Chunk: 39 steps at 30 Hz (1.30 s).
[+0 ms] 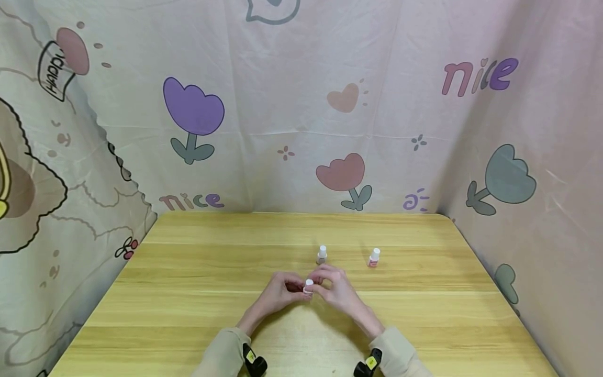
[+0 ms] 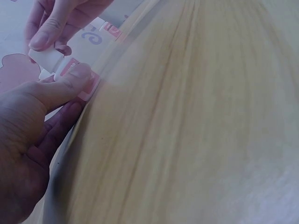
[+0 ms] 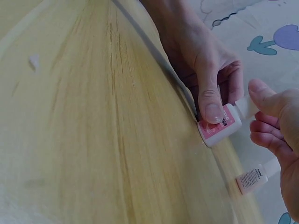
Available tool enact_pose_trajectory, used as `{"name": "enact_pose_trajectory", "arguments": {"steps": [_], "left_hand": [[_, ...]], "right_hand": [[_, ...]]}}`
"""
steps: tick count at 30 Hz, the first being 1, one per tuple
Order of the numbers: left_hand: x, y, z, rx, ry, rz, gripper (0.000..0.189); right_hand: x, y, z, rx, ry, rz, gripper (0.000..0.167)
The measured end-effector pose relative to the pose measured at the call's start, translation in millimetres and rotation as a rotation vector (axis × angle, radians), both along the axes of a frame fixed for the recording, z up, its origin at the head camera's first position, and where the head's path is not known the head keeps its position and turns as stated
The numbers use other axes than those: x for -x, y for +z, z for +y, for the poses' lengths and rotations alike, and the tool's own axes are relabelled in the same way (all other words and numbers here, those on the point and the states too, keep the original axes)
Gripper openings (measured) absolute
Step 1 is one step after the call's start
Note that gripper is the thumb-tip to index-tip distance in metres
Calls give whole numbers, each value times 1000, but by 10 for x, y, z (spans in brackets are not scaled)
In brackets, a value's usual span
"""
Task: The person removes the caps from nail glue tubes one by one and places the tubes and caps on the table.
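Observation:
A small white bottle with a pink label [image 3: 221, 129] stands on the table between the two hands. My left hand [image 1: 281, 289] pinches its body, the thumb lying over the label in both wrist views. On top, my right hand [image 1: 338, 288] grips the white cap [image 2: 46, 59] between thumb and fingers. The cap sits on the bottle's neck, partly covered by the right fingertips in the right wrist view. Just beyond the right hand stands a second capped bottle [image 1: 322, 256] of like size.
A third capped bottle [image 1: 373, 258] with a pink label stands upright farther right. All are on a light wooden table [image 1: 198, 262], backed and flanked by a printed cloth [image 1: 278, 94]. A small pale scrap [image 3: 33, 62] shows on the tabletop in the right wrist view.

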<state>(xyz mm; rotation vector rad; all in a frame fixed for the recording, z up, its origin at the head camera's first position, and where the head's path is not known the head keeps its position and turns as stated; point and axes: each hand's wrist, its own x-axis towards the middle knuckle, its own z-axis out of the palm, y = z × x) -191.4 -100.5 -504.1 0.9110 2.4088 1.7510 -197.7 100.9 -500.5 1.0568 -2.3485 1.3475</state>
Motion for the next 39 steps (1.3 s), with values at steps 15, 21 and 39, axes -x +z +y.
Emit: {"name": "enact_pose_trajectory", "arguments": {"steps": [15,21,39], "left_hand": [[135,-219,-34,4,-10,-14,14],[144,-219,-34,10,-10,-27,14],[125,-217,-37,2,-8,-24,14]], "right_hand": [[-1,24,20,-14,-19,-7,22],[-1,45,-7,-28,-71,13,20],[-4,5,18,10,-7,-13,21]]}}
